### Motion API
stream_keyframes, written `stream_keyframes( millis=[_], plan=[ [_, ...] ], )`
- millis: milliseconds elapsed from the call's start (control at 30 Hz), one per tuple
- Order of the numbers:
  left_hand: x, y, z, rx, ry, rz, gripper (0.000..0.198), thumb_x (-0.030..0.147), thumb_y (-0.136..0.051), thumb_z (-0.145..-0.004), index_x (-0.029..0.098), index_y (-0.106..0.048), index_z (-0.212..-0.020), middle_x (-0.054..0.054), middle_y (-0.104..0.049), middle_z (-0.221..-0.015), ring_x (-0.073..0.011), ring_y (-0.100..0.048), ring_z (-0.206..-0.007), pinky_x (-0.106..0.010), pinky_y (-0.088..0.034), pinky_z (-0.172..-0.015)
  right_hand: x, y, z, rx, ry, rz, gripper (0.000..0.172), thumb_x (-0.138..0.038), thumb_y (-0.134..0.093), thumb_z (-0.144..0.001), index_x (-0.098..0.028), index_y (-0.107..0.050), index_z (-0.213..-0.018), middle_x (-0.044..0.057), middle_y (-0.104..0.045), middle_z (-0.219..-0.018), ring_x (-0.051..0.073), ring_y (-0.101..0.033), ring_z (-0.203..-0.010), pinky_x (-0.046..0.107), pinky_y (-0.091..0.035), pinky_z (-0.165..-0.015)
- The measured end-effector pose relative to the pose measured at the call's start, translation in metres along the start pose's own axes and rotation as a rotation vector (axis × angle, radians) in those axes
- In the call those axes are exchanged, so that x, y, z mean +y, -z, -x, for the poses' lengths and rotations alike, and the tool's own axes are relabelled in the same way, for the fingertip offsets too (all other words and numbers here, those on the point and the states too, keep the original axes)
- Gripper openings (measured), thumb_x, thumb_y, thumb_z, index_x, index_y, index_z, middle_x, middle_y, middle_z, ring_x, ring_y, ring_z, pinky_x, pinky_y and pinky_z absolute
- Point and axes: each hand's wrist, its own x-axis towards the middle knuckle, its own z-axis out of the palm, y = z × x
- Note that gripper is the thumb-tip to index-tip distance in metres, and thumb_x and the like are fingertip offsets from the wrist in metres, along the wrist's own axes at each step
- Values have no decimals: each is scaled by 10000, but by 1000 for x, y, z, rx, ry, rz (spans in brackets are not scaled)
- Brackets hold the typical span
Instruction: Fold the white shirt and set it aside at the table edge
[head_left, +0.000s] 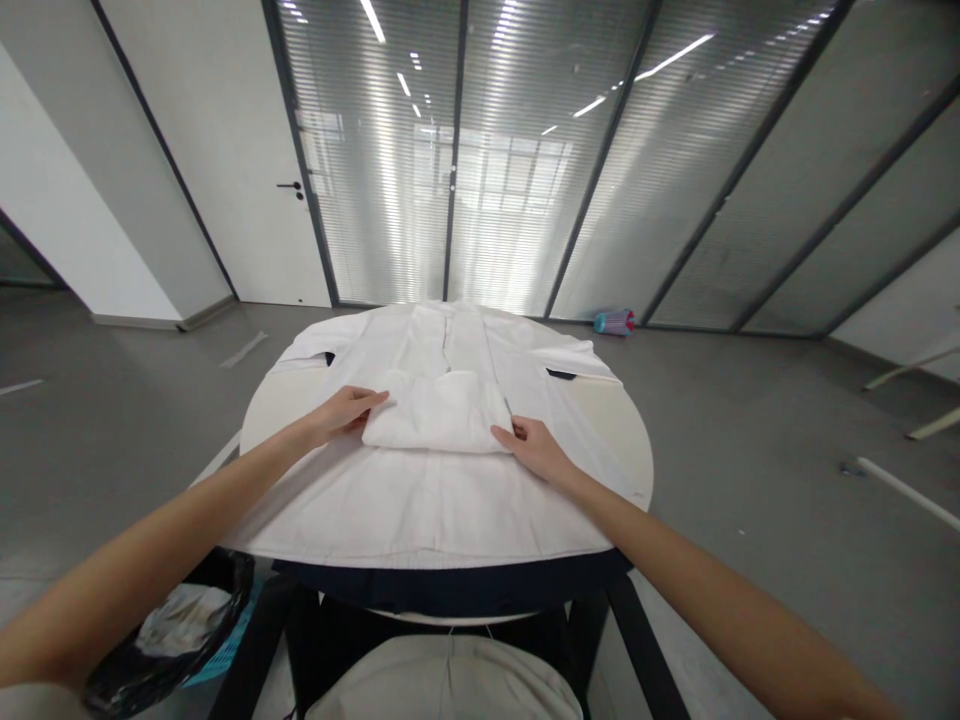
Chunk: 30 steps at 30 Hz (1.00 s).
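A white garment (390,510), with short sleeves at the sides, lies spread over a round white table (634,430). On its middle sits a smaller folded piece of white cloth (439,415); whether it is a separate garment or part of the larger one I cannot tell. My left hand (349,412) is closed on the left edge of the folded cloth, thumb on top. At its lower right corner, my right hand (534,445) pinches the edge. The undersides of both hands' fingers are hidden.
Dark navy cloth (450,590) shows under the white garment at the near table edge. At the lower left stands a blue basket (225,650) lined with a black bag (236,590). A bluish-pink bundle (615,322) lies on the floor by the glass partition (510,230).
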Motion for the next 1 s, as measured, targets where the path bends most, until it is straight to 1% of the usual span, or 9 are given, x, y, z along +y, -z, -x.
stream_keyframes(
  millis=[100, 200, 267, 400, 500, 600, 700, 800, 1000],
  plan=[
    [-5, 13, 21, -118, -18, -70, 472, 609, -725, -723, 137, -698, -718, -11, -551, -604, -111, -451, -536, -228, -307, -497, 0, 8, 11, -52, 10, 42, 436, -601, -568, -793, -190, -537, -650, -16, -495, -620, 136, -440, -605, 257, -304, -575],
    [-4, 12, 40, -144, -115, -163, 439, 582, -741, -696, 161, -626, -648, 6, -521, -615, -115, -453, -571, -229, -326, -533, 0, 11, 14, -86, 13, 19, 442, -596, -538, -804, -197, -509, -615, -23, -470, -588, 135, -424, -586, 260, -298, -574],
    [-3, 5, 46, -104, -169, -185, 459, 600, -706, -711, 175, -554, -622, 26, -469, -600, -106, -418, -558, -226, -316, -528, 2, 9, 12, -54, 27, 18, 427, -576, -515, -825, -201, -500, -620, -25, -470, -577, 140, -435, -582, 260, -310, -573],
    [-5, -10, 43, 56, -225, -110, 466, 614, -634, -758, 188, -476, -651, 43, -411, -597, -102, -386, -559, -216, -290, -512, 3, 0, 1, 79, -8, 100, 344, -458, -457, -899, -191, -548, -702, -2, -549, -617, 164, -513, -608, 259, -350, -582],
    [-6, -16, 35, 82, -146, -40, 440, 585, -657, -716, 185, -480, -665, 49, -416, -563, -91, -379, -521, -210, -259, -486, 1, -4, -10, 130, -86, 273, 262, -346, -479, -916, -176, -591, -751, 44, -644, -718, 186, -589, -686, 266, -402, -637],
    [-5, -17, 27, 77, -35, -41, 406, 542, -696, -644, 187, -509, -702, 66, -413, -501, -76, -338, -445, -205, -203, -449, -2, -5, -16, 176, -107, 368, 150, -256, -541, -884, -159, -639, -942, 103, -712, -995, 212, -650, -892, 285, -456, -782],
    [-5, -16, 22, 81, 5, -44, 396, 520, -705, -607, 188, -531, -736, 74, -417, -465, -78, -345, -406, -205, -196, -432, -2, -4, -18, 212, -114, 383, 356, -239, -560, -869, -171, -567, -1218, 114, -688, -1161, 232, -654, -1034, 307, -471, -878],
    [-7, -14, 20, 93, 7, -46, 397, 518, -706, -593, 186, -541, -735, 61, -456, -468, -82, -368, -400, -206, -207, -427, -4, -4, -16, 218, -149, 427, 504, -265, -552, -882, -187, -443, -1368, 113, -693, -1144, 262, -668, -1044, 339, -484, -890],
    [-9, -16, 22, 162, -23, -102, 386, 496, -683, -620, 182, -559, -808, 50, -508, -492, -96, -414, -406, -211, -259, -440, -26, -7, -7, 172, -232, 617, 544, -299, -464, -951, -194, -315, -1464, 152, -693, -1116, 309, -682, -1025, 407, -497, -862]
  ],
)
